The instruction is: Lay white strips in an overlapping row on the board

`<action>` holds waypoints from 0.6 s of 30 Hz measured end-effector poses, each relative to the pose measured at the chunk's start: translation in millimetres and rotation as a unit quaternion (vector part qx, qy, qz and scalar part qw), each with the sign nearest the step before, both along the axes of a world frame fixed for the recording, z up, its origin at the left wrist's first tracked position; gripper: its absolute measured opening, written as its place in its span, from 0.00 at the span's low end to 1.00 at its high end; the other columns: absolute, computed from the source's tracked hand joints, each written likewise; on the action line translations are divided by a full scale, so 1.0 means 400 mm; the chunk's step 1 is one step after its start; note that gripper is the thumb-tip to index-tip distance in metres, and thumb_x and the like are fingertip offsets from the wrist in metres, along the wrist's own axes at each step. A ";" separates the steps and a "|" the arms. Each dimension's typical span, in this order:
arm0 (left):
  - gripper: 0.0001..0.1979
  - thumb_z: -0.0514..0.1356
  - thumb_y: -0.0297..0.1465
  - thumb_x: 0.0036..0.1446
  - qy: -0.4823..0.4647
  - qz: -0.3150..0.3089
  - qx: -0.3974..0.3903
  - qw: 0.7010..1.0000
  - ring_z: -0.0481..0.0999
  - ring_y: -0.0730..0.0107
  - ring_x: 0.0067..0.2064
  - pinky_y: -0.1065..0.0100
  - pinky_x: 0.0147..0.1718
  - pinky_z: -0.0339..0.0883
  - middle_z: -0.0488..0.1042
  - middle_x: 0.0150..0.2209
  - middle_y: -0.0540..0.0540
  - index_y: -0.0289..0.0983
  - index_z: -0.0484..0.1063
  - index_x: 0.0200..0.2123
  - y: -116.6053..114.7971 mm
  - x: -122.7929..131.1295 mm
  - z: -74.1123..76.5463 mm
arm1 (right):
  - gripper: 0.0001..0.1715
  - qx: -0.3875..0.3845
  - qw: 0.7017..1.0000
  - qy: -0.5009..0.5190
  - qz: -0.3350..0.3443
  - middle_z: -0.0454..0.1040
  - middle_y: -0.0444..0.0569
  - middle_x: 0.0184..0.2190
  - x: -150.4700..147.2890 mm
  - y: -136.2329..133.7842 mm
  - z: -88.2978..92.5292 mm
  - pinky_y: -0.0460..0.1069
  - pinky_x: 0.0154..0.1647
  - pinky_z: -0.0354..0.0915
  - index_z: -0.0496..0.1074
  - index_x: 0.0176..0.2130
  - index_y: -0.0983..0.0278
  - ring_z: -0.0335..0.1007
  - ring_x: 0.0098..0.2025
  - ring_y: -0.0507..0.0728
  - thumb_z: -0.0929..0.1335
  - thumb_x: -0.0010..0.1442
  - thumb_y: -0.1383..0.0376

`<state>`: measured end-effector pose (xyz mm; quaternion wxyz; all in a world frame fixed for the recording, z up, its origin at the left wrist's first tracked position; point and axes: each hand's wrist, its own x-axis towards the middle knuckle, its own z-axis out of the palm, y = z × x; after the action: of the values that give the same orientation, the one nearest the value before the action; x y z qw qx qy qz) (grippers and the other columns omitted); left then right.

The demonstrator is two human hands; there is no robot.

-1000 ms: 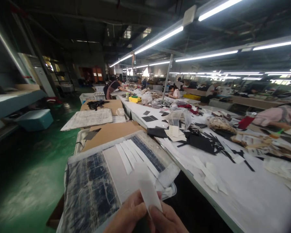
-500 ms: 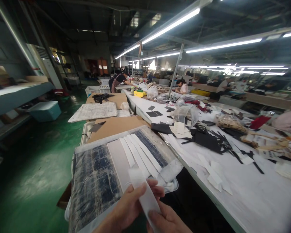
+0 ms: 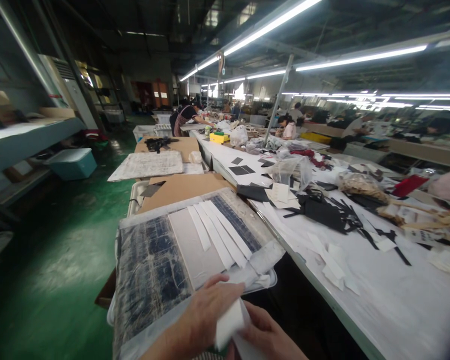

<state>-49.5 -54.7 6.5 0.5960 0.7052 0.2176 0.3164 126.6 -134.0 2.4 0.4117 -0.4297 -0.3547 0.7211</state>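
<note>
Low in the view, close to my body, I hold a white strip [image 3: 230, 320] that looks like paper or stiff fabric. My left hand [image 3: 206, 312] lies over its upper part, fingers closed around it. Lower down, my right hand [image 3: 266, 332] pinches the strip, which bends between the two hands and is partly blurred. Just beyond my hands, several white strips [image 3: 219, 232] lie fanned out on a pale board [image 3: 182, 235]. That board rests on a worn dark-blue surface [image 3: 142, 270] wrapped in scuffed plastic.
To the right runs a long white table [image 3: 378, 310] bearing black pieces [image 3: 322, 215], white scraps [image 3: 332, 265] and plastic bags. Brown cardboard [image 3: 187, 192] lies behind the wrapped surface. A blue bin [image 3: 73, 162] stands on the green floor at left. Other people work farther back.
The strip, earlier held out straight and extended, is now bent between my hands. My left hand has turned over it, its back now facing up. The view has shifted slightly.
</note>
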 end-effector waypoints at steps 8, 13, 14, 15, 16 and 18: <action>0.30 0.52 0.45 0.65 -0.041 0.030 -0.195 0.980 0.82 0.52 0.42 0.54 0.38 0.77 0.73 0.56 0.31 0.38 0.59 0.65 -0.030 0.026 -0.033 | 0.31 0.002 0.996 -0.050 0.080 0.70 0.45 0.20 0.010 0.025 -0.009 0.43 0.21 0.54 0.76 0.33 0.71 0.61 0.19 0.47 0.65 0.63 0.45; 0.16 0.60 0.40 0.61 0.005 -0.013 -0.043 0.999 0.72 0.48 0.59 0.45 0.63 0.55 0.79 0.49 0.36 0.39 0.78 0.48 -0.012 0.009 0.001 | 0.26 0.040 0.994 -0.089 0.047 0.75 0.46 0.29 0.027 0.028 0.041 0.45 0.36 0.63 0.77 0.37 0.67 0.69 0.35 0.53 0.70 0.58 0.46; 0.15 0.63 0.39 0.59 -0.002 -0.021 -0.021 1.000 0.71 0.48 0.60 0.45 0.65 0.51 0.79 0.50 0.36 0.40 0.78 0.47 -0.010 0.008 0.005 | 0.24 0.042 0.994 -0.090 0.040 0.75 0.46 0.31 0.026 0.028 0.048 0.46 0.39 0.64 0.77 0.38 0.66 0.70 0.37 0.54 0.71 0.57 0.47; 0.17 0.63 0.39 0.58 -0.008 -0.019 -0.015 1.000 0.71 0.48 0.60 0.45 0.65 0.52 0.78 0.52 0.36 0.40 0.78 0.49 -0.011 0.010 0.003 | 0.23 0.033 0.995 -0.085 0.042 0.75 0.46 0.31 0.024 0.028 0.050 0.46 0.40 0.64 0.76 0.39 0.66 0.69 0.37 0.54 0.72 0.57 0.48; 0.19 0.62 0.40 0.60 -0.010 -0.001 -0.025 1.000 0.73 0.48 0.58 0.46 0.62 0.58 0.77 0.53 0.35 0.39 0.75 0.52 -0.014 0.013 -0.002 | 0.23 0.018 0.996 -0.073 0.052 0.74 0.46 0.30 0.020 0.028 0.048 0.46 0.37 0.63 0.76 0.39 0.66 0.69 0.35 0.53 0.71 0.59 0.48; 0.25 0.57 0.43 0.63 -0.002 0.042 -0.105 0.994 0.79 0.51 0.49 0.50 0.51 0.72 0.78 0.51 0.33 0.36 0.70 0.58 -0.022 0.023 -0.019 | 0.26 -0.012 0.996 -0.048 0.071 0.72 0.46 0.26 0.010 0.030 0.032 0.45 0.28 0.59 0.75 0.37 0.68 0.65 0.26 0.49 0.67 0.62 0.47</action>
<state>-40.2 -63.5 -1.0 0.6535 0.6280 0.2779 0.3182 130.5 -122.1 15.2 0.3363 -0.4427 -0.3951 0.7313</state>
